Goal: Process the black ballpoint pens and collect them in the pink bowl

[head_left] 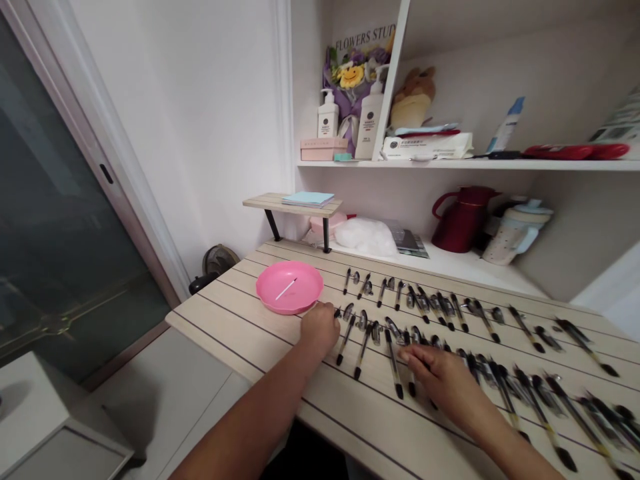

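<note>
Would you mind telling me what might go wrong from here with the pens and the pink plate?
The right hand is among closely set pens, so it might knock some out of line. The left hand is close to the pink plate, so a bump could shift it and roll the thin stick lying inside.

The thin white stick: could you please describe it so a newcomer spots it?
On the striped table, find the round pink bowl near the left hand. The stick lies aslant inside. Unlike the dark pens in rows on the table, it is white with a dark tip, alone in the bowl.
</note>
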Action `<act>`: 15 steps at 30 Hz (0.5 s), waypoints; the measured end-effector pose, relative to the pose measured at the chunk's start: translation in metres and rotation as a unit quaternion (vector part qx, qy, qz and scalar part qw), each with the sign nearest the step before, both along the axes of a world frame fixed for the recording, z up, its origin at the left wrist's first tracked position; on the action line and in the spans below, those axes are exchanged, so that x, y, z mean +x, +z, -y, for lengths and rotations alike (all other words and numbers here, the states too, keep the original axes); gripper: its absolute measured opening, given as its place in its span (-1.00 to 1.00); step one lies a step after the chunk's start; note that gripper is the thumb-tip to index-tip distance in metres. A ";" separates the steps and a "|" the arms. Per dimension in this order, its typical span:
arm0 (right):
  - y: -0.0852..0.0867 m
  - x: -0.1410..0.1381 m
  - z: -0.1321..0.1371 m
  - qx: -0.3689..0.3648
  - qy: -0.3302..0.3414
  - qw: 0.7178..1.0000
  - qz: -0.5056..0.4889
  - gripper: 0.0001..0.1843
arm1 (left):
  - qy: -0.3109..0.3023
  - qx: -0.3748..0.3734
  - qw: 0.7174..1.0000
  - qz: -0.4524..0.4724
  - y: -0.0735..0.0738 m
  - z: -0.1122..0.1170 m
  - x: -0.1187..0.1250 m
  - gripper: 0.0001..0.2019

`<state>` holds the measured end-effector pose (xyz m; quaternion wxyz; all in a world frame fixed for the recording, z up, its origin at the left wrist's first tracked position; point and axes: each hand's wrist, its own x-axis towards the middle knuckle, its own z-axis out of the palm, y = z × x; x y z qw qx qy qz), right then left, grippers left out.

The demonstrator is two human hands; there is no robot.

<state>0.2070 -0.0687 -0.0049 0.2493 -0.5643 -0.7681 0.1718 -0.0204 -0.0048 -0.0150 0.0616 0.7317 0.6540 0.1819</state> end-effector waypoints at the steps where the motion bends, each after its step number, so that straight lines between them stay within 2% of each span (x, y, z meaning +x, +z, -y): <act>1: -0.003 -0.001 0.003 0.011 0.000 1.000 -0.011 -0.63 | -0.001 0.000 1.000 -0.002 0.000 0.001 0.000 -0.79; 7: -0.016 -0.006 0.010 0.050 0.002 0.999 -0.012 -0.60 | 0.021 -0.001 0.999 0.025 0.004 0.007 -0.008 -0.75; 11: -0.015 -0.008 0.015 0.055 0.004 0.998 -0.005 -0.61 | 0.041 0.005 0.998 0.050 0.012 0.015 -0.013 -0.73; 15: -0.011 -0.011 0.019 0.049 0.000 0.999 -0.003 -0.62 | 0.054 0.024 0.998 0.032 0.020 0.026 -0.022 -0.73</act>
